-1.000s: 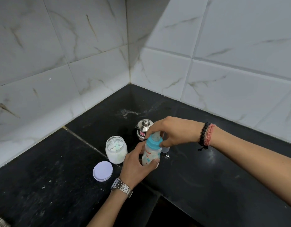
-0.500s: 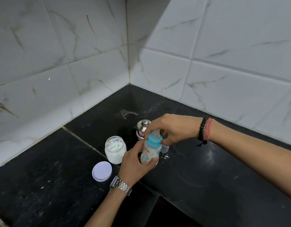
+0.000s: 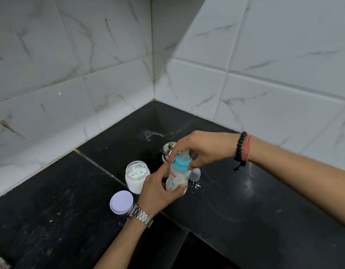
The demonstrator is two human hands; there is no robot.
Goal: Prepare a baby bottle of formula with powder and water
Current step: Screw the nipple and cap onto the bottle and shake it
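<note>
The baby bottle (image 3: 176, 178) holds milky white liquid and carries a blue collar (image 3: 181, 163) with a clear teat on top. My left hand (image 3: 160, 191) wraps the bottle's body from the left and holds it tilted slightly over the black counter (image 3: 245, 210). My right hand (image 3: 202, 148) grips the blue collar from above and the right. The open glass jar of white powder (image 3: 135, 176) stands just left of the bottle, a pale scoop lying inside it. Its lilac lid (image 3: 121, 201) lies flat in front of the jar.
A clear bottle cap (image 3: 195, 174) stands right of the bottle, beside a few spilled powder grains. A small steel lidded pot (image 3: 167, 150) sits behind my hands. Spilled powder (image 3: 152, 133) marks the corner. White tiled walls (image 3: 90, 74) close both sides. The counter's front edge drops near the bottom.
The bottle has tilted a little and shifted slightly left. My right hand has turned on the blue collar, and both hands have kept their grip.
</note>
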